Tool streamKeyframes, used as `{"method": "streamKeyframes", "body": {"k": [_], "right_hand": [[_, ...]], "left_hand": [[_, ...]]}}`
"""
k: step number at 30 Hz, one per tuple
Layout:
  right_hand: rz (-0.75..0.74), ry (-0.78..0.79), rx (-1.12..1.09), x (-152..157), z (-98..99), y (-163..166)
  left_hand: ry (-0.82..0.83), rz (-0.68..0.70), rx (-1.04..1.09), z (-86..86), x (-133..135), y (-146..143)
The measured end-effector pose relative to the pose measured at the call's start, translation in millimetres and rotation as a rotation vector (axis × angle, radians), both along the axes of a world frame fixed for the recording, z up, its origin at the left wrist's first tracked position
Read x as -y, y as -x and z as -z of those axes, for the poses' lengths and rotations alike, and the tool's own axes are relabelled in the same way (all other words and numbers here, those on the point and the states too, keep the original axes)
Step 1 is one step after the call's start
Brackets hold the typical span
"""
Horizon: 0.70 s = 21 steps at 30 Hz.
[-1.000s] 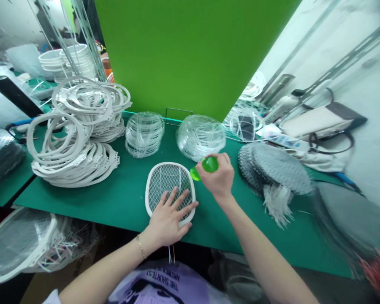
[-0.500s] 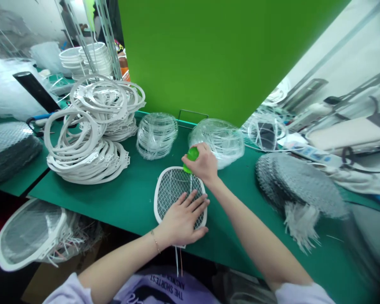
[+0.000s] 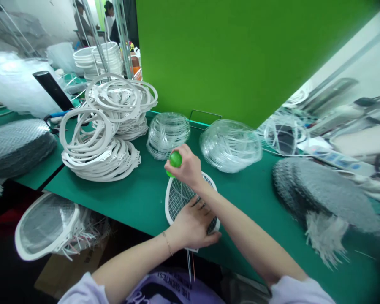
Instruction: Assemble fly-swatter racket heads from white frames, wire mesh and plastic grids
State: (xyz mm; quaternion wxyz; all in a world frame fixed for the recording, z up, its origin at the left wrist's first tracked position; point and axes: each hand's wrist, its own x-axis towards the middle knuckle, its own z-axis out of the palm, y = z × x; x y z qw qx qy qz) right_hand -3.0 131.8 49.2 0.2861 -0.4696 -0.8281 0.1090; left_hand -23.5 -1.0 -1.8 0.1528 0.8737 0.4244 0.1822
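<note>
A mesh racket head [image 3: 177,196] with a white rim, like that of an electric fly swatter, lies flat at the table's front edge. Two thin wires hang from its lower end. My left hand [image 3: 191,226] rests on the mesh, palm down with fingers spread, holding it against the table. My right hand [image 3: 189,166] is wrapped round a tool with a rounded green handle [image 3: 175,159], at the racket head's upper left rim. The tool's working end is hidden, so its kind cannot be made out.
White ring frames [image 3: 101,152] are piled left. Behind stand two stacks of clear rings [image 3: 167,135], [image 3: 231,145] before a green panel [image 3: 209,55]. Grey mesh sheets [image 3: 323,190] lie right, more [image 3: 19,147] far left. Finished-looking racket heads [image 3: 47,228] hang below the table's left edge.
My right hand has moved the green-handled tool from the upper right of the racket head to its upper left rim. My left hand stays flat on the mesh. The view has shifted slightly.
</note>
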Motion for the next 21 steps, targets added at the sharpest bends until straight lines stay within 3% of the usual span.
{"method": "streamKeyframes", "body": {"k": [9,14,21], "right_hand": [[-0.213,-0.057,-0.048,55.8,-1.9,-0.2],[-0.252,-0.087,-0.041,82.6,-5.5,-8.2],[-0.254,-0.013,-0.04,114.1,-11.3,-6.9]], "left_hand": [[0.085,0.066,-0.144,-8.6,0.4,2.9],[0.026,0.052,-0.111,-2.9,5.2,4.6],[-0.074,0.217,-0.179,2.8,-1.9,-2.4]]}}
